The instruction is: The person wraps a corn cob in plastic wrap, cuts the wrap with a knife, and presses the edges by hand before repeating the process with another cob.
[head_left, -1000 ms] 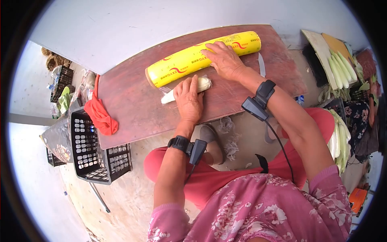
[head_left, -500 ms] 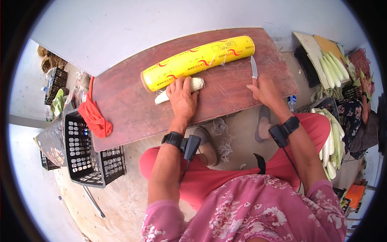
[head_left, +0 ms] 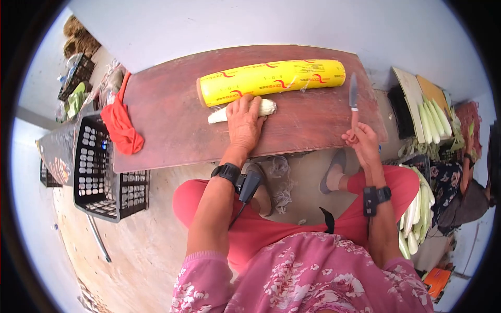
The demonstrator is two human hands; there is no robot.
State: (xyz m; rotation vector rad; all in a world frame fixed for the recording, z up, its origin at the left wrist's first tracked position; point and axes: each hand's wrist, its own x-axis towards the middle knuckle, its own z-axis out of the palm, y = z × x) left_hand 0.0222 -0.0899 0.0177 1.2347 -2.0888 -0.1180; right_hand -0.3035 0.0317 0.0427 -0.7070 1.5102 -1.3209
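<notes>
My left hand (head_left: 243,123) presses down on a pale husked corn cob (head_left: 266,107) lying on the reddish wooden board (head_left: 172,135), just in front of a long yellow roll of cling film (head_left: 271,81). Film seems to cover the cob. My right hand (head_left: 361,140) grips the handle of a knife (head_left: 353,91) near the board's right end, blade pointing away from me and lifted off the board.
A red cloth (head_left: 122,128) lies on the board's left end. A black plastic crate (head_left: 104,172) stands at the left below it. More pale corn cobs (head_left: 433,117) are stacked at the right, and others (head_left: 417,211) lie beside my right knee.
My right hand left the cling film roll, reached the knife at the board's right end and picked it up. My left hand stayed on the cob.
</notes>
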